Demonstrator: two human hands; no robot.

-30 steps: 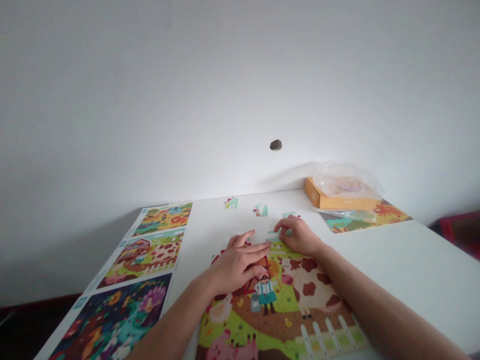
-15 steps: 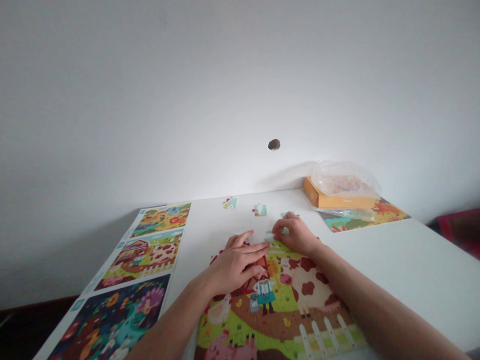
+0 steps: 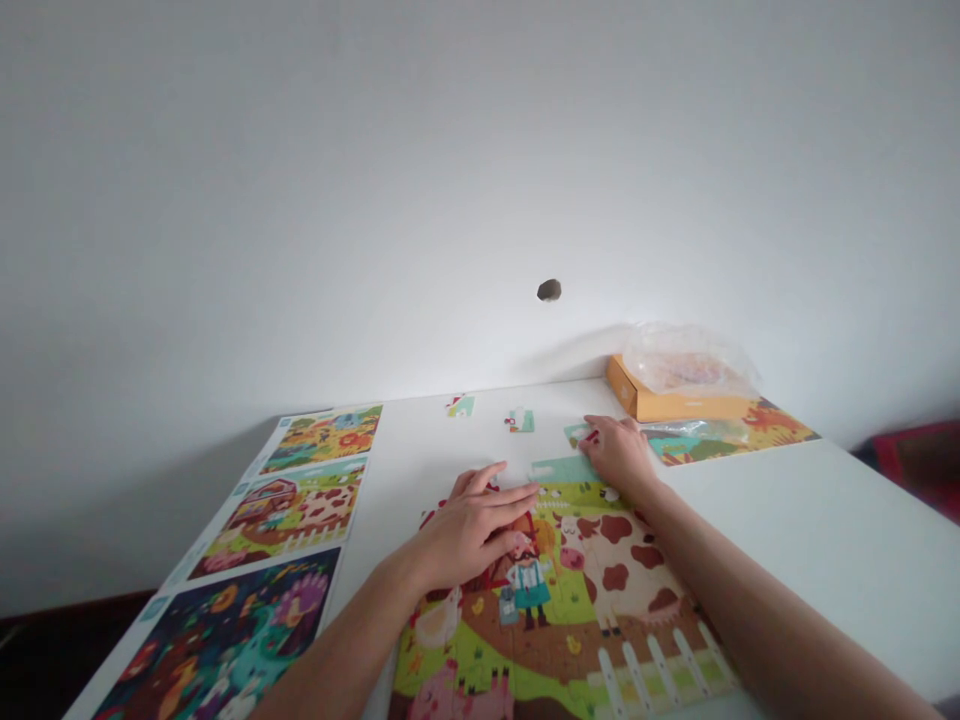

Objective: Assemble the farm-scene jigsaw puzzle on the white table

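- Left hand (image 3: 469, 535) lies open on the farm jigsaw puzzle (image 3: 622, 575), at the worktop's (image 3: 795, 540) near edge
- Right hand (image 3: 619, 455) on a loose piece (image 3: 576, 433), grip unclear
- Orange box (image 3: 675, 405) under plastic bag (image 3: 686, 360), far right corner
- Picture sheets (image 3: 300, 510) along left edge

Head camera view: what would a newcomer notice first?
A colourful farm jigsaw puzzle fills the near middle of the white table, under the left hand, with the right hand at its far edge. Three picture sheets line the table's left side; an orange box sits far right.
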